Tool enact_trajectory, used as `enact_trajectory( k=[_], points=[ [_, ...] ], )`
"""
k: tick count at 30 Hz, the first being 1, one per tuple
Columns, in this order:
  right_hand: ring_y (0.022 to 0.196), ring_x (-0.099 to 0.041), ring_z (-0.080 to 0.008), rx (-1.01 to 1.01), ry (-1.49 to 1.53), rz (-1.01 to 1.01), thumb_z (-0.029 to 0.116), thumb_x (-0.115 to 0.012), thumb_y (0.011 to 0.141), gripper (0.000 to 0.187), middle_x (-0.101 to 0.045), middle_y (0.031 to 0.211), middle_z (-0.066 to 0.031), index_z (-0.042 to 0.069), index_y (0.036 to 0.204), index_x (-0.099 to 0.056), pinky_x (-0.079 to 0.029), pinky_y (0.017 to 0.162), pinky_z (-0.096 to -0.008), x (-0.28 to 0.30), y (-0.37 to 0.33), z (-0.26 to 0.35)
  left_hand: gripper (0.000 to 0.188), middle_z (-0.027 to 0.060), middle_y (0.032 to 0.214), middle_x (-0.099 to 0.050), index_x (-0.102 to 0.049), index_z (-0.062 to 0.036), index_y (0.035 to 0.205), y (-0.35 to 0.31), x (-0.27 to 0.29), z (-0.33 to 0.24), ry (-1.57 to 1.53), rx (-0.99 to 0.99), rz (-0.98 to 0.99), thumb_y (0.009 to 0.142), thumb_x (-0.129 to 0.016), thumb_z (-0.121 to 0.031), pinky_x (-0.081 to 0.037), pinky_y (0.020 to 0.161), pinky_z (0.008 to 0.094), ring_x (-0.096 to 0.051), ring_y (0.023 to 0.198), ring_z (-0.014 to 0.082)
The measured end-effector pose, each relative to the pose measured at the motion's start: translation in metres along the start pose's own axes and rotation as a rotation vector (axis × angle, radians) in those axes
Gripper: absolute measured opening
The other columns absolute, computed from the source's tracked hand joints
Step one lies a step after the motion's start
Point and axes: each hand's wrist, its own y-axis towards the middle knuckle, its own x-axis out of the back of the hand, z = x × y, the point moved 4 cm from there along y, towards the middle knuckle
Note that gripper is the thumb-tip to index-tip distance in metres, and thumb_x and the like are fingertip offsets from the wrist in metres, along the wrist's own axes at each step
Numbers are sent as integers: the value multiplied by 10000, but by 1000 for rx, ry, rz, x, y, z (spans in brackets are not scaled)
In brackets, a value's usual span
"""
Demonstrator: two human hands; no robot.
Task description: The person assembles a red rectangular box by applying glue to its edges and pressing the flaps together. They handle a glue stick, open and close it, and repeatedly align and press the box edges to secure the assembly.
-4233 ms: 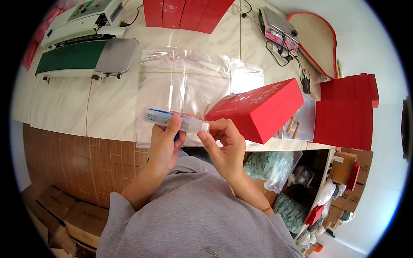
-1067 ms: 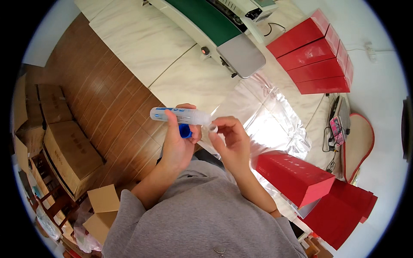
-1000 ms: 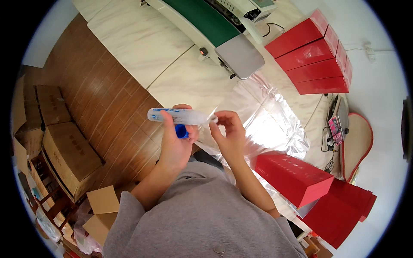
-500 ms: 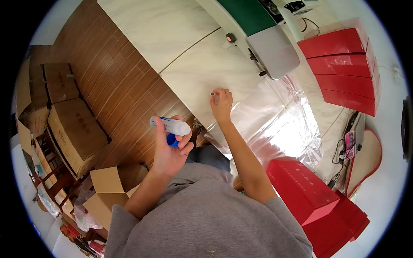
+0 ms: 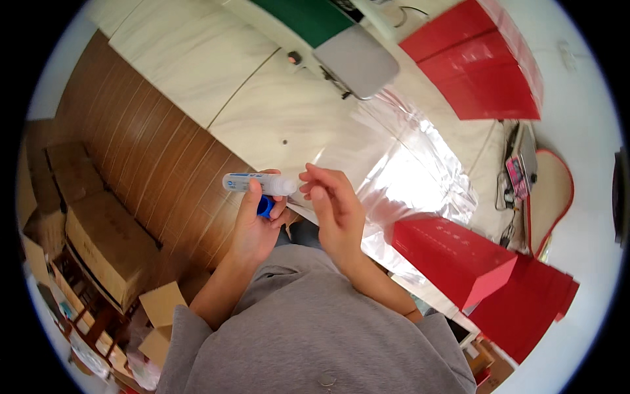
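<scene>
My left hand [image 5: 257,226] is wrapped round a slim white glue bottle [image 5: 252,184] with blue print, held level, its uncapped rounded tip pointing right. A hollow blue cap [image 5: 265,206] is tucked in the lower fingers of the same hand. Beside the tip is my right hand [image 5: 338,209], its fingers bent and apart, with nothing visible in them. On the pale marbled table [image 5: 262,118] beyond both hands lies a small round piece [image 5: 284,142], dark in the middle. It is too small to name.
Shiny silver sheeting [image 5: 410,177] covers the table's right part. A green and grey machine [image 5: 357,62] stands at the far side. Red boxes [image 5: 453,259] sit at the right, more [image 5: 476,59] behind. Cardboard cartons [image 5: 108,236] stand on the wooden floor [image 5: 144,138] at the left.
My right hand has let go of the small round piece on the table and drawn back to the bottle's tip. The view has shifted; the left hand keeps its hold on the bottle and cap.
</scene>
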Motion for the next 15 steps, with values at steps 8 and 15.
enact_trajectory(
  k=[8,15],
  points=[
    [891,-598,-175,85,42,-166,50,-518,922,281,-551,1075,-134,4,1196,-557,-493,764,-275,29,-28,49,487,-26,790,-515,-481,-84,1171,-3,-43,27,141,17,124,895,-528,-482,-325,482,185,-418,610,43],
    [893,-587,-166,112,48,-253,52,-523,918,287,-560,1075,-122,2,1198,-561,-478,765,-262,39,-47,46,506,-40,737,-489,-509,-65,1144,-14,-57,30,387,-204,112,842,-626,-454,-284,506,192,-381,598,36]
  ],
)
